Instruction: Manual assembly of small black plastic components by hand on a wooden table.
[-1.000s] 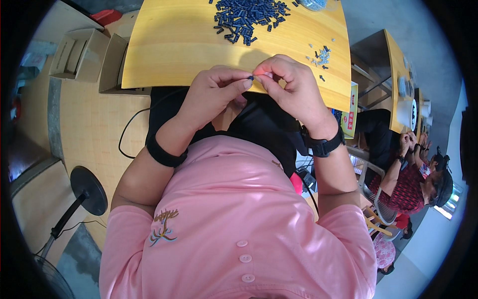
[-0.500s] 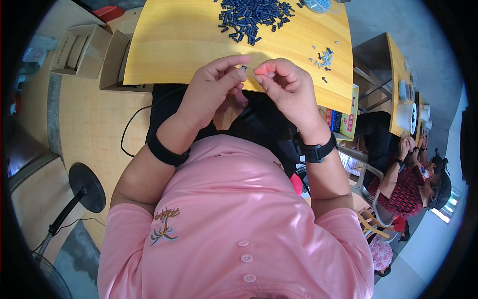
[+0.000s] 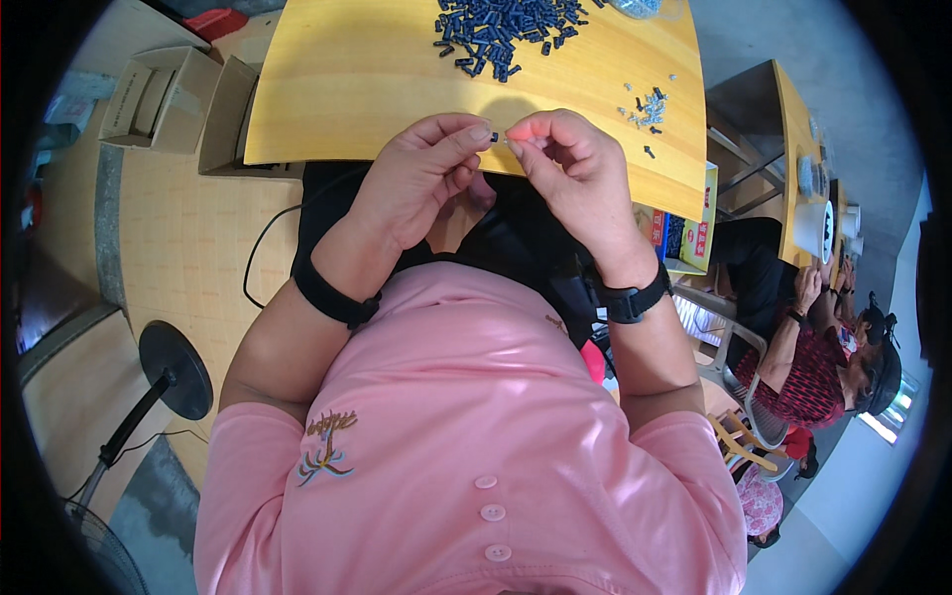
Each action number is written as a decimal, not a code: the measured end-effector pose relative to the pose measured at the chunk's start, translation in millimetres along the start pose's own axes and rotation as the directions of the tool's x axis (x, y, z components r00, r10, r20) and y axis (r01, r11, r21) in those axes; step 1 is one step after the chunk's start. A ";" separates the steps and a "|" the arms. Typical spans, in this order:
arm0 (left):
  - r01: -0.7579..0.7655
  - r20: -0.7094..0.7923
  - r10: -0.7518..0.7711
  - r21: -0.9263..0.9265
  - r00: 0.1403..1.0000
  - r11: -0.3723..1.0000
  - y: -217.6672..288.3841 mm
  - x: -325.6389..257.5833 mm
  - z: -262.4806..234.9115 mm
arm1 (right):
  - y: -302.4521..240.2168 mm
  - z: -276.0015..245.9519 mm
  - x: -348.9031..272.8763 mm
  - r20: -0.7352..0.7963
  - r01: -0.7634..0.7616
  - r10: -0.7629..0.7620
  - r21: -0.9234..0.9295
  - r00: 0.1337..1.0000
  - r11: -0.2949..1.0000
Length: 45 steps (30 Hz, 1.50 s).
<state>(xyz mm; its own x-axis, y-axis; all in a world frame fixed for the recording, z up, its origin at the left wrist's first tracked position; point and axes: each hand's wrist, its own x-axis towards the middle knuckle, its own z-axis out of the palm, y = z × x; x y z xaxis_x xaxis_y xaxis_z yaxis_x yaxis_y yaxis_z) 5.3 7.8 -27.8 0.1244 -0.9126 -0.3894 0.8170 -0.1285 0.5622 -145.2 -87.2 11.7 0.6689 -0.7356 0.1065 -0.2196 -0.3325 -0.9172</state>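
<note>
My left hand [image 3: 428,171] pinches a small black plastic piece [image 3: 494,137] between thumb and forefinger; one end of it sticks out toward the right. Facing it, my right hand [image 3: 570,169] is closed in a pinch on a tiny light-coloured part whose kind is too small to make out. The fingertips of both hands are close together, just above the table's near edge. Beyond them on the yellow wooden table [image 3: 347,89] lies a heap of small black plastic pieces [image 3: 506,30]. To the right is a little scatter of silvery metal parts [image 3: 650,107] with some black ones among them.
A clear container [image 3: 637,6] stands at the table's far right. Below its right edge sits a yellow box [image 3: 706,223] of black pieces. Cardboard boxes [image 3: 178,99] are at the left, with a round black stand base [image 3: 176,372] nearer. A co-worker [image 3: 803,367] sits at another table on the right.
My fingertips have shifted slightly, and the black piece in my left hand now points more toward my right fingers. The co-worker's hands have moved a little.
</note>
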 end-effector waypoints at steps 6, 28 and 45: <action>0.017 -0.011 -0.016 0.082 1.000 0.996 1.9 -4.7 10.9 | -6.1 -1.7 0.3 0.003 0.024 -0.024 -0.071 1.000 0.997; -0.108 0.068 0.084 0.529 0.994 0.842 -2.1 -8.5 11.0 | -25.2 -13.8 8.5 0.290 0.306 -0.212 -0.328 0.933 0.894; -0.298 0.070 0.322 0.600 0.944 0.742 -7.1 -12.9 18.6 | -32.4 -7.1 9.2 0.228 0.295 -0.224 -0.350 0.948 0.889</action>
<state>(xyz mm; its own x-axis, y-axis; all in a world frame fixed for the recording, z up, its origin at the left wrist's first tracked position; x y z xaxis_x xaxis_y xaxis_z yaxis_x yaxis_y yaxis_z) -12.6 13.2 -13.3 0.3411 -0.9302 -0.1351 0.2314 -0.0562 0.9712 -137.0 -87.4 45.2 0.8449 -0.4880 0.2190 -0.2469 -0.7190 -0.6496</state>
